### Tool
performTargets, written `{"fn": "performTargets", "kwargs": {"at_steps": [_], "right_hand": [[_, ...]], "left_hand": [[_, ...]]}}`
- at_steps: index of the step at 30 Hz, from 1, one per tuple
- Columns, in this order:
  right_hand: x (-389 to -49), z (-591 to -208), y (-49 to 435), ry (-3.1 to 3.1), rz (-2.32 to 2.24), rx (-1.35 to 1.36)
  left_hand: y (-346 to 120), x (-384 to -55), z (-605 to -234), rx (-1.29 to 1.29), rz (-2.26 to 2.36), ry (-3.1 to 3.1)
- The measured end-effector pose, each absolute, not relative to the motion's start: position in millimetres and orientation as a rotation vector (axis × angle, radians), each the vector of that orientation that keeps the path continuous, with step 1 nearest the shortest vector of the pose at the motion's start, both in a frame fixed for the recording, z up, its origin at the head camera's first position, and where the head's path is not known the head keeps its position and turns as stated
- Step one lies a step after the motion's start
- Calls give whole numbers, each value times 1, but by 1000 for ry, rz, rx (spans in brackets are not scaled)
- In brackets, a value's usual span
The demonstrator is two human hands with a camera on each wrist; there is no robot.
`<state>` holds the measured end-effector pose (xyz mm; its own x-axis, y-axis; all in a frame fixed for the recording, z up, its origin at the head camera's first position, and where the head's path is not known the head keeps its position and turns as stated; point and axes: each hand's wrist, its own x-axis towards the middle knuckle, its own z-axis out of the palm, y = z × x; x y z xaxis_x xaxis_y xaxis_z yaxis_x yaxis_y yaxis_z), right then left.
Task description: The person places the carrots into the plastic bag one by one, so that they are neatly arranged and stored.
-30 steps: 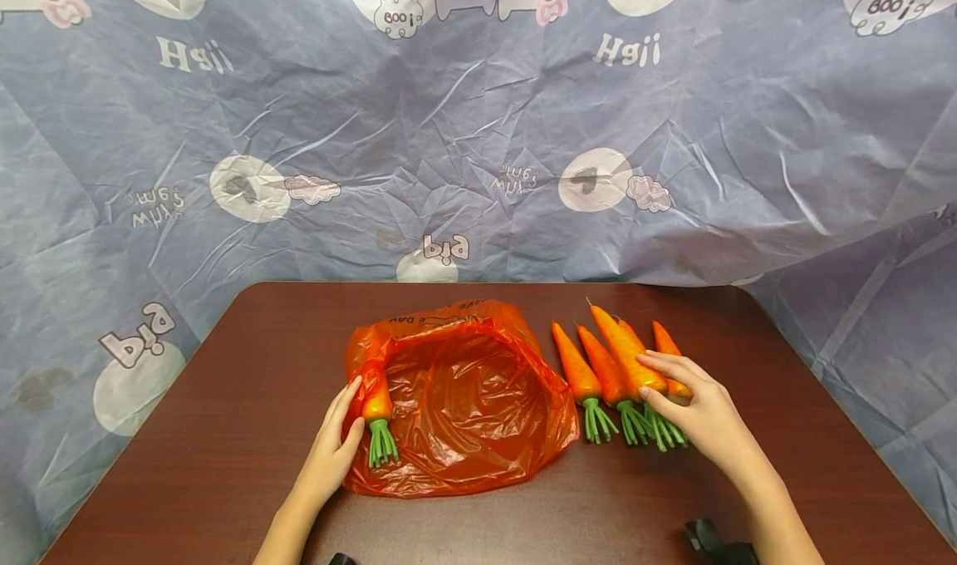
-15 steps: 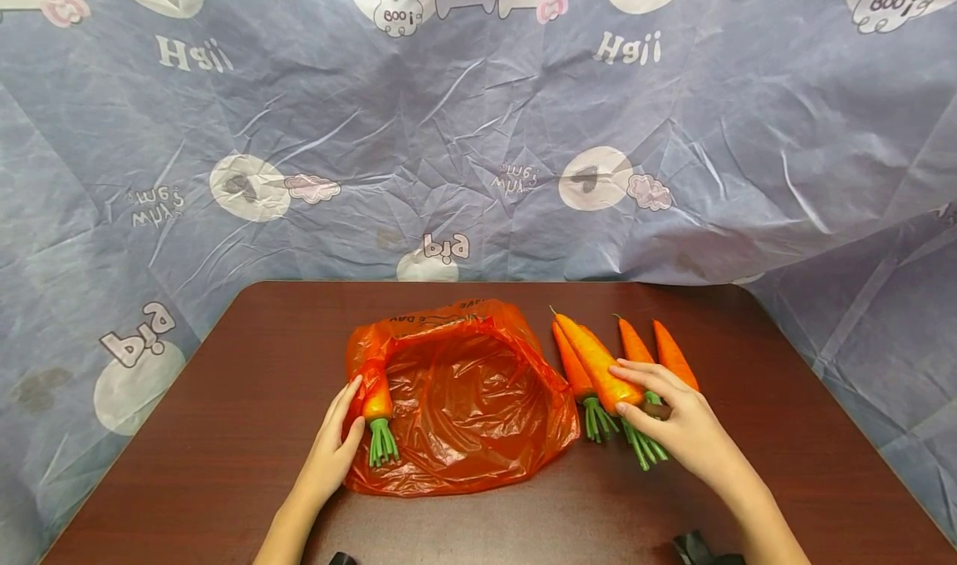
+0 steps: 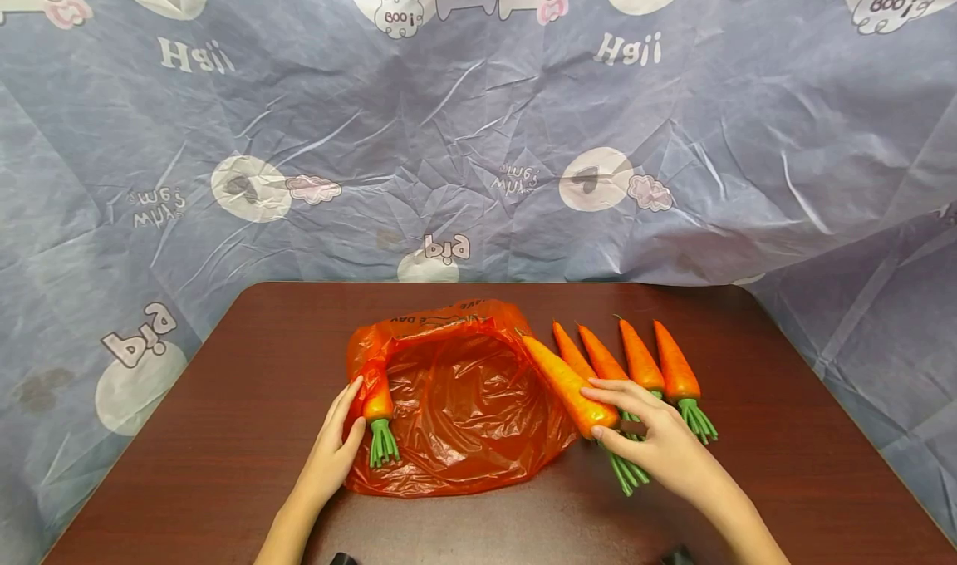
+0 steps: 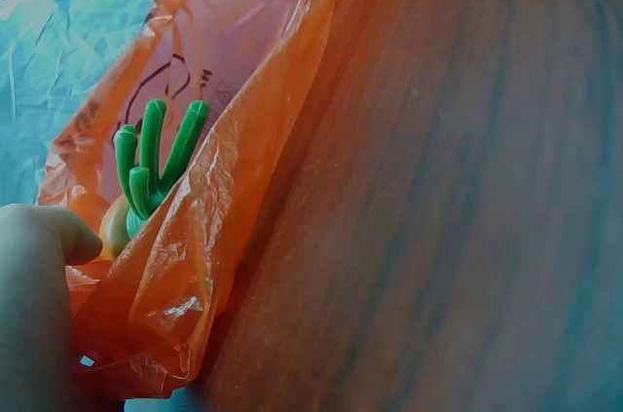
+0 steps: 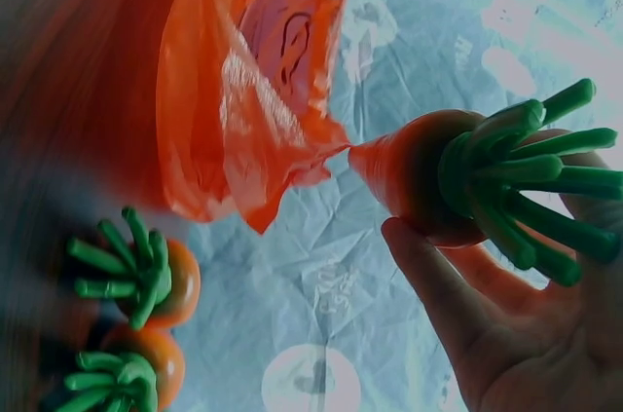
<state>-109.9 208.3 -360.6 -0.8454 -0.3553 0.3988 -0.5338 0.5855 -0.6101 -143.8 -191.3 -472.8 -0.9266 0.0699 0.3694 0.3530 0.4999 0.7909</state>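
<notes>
The carrot (image 3: 570,385) in the right hand (image 3: 652,432) is raised beside the right side of the orange-red bag (image 3: 463,457), its tip angled toward the far edge of the worktop (image 3: 187,440) and overlapping the bag's rim in the head view; contact is unclear. The right grip pinches the thick shoulder, thumb against fingers, with the green top (image 3: 628,472) free behind. That is a good hold: the body looks glossy and evenly shaped, probably a light, stiff imitation, a little slippery, needing only a modest squeeze. The narrow tip seems a poorer place, and the stems may bend.

The bag is thin, crinkled film, nearly weightless and apt to slide, sag or snag on a pointed tip; its rim is best steadied by hand. The left hand (image 3: 332,444) rests on its side toward the worktop's left edge, next to the carrot inside (image 3: 378,403); whether this grip pinches the film cannot be told. Four other carrots (image 3: 640,359) lie toward the right edge, tips facing the far edge.
</notes>
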Motion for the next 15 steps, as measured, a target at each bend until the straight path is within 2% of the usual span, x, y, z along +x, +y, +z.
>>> {"fn": "performTargets", "kwargs": {"at_steps": [15], "right_hand": [[-101, -368, 187, -2512, 959, 858]], "left_hand": [[-191, -143, -474, -329, -1342, -2474]]}}
